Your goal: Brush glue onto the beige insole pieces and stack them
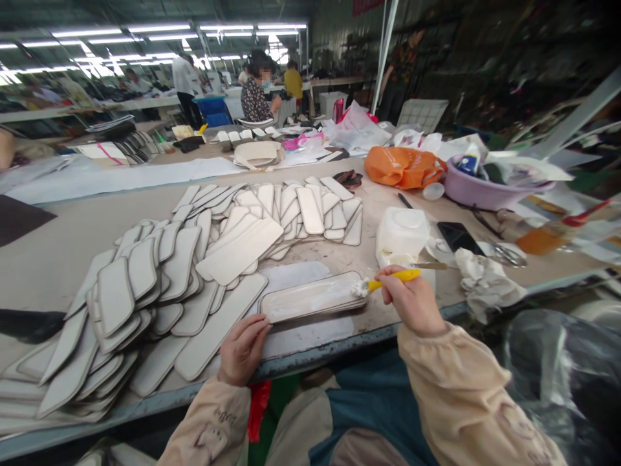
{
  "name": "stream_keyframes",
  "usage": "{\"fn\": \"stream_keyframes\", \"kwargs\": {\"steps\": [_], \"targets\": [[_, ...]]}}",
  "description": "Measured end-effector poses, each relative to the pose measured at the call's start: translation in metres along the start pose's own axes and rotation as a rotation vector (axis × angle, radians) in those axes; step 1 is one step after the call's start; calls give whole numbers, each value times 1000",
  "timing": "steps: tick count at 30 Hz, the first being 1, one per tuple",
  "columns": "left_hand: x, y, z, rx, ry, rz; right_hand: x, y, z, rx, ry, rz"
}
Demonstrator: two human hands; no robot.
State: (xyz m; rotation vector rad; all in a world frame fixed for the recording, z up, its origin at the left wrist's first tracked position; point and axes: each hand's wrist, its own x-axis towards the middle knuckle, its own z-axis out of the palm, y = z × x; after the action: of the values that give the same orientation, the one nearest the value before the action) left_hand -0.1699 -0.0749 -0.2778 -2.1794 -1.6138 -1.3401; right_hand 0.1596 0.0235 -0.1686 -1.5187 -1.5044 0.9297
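Observation:
A short stack of long, round-cornered pale panels [310,299] with dark edges lies in front of me on a white sheet. My left hand [244,346] pinches the near left corner of this stack between thumb and fingers. In my right hand [409,299] is a yellow-handled brush [395,278]; its white-coated bristles touch the right end of the top panel. A wet-looking white smear covers part of that panel. Just beyond the brush stands a cut-open white plastic container [402,233], with a flat metal blade [429,265] beside its base.
Overlapping piles of similar panels [116,294] spread over the table's left and middle. At right are a phone [459,237], crumpled paper [485,278], scissors [507,254], a purple basin [495,191] and an orange bag [402,167]. A co-worker [257,94] sits across the table.

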Motion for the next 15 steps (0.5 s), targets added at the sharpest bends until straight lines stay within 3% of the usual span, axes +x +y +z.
{"fn": "stream_keyframes", "kwargs": {"steps": [4,8,12,15], "targets": [[4,13,-8,-13,-12,-29,-6,-7,1,292,34,-29],[21,20,-29,60,-7,-56,-6,-5,2,485,121,-39],[57,-18,-52,346,-58,-54,-2,3,-2,617,175,-75],[86,-64,-53,533,-226,-88,-2,2,-5,645,175,-84]]}}
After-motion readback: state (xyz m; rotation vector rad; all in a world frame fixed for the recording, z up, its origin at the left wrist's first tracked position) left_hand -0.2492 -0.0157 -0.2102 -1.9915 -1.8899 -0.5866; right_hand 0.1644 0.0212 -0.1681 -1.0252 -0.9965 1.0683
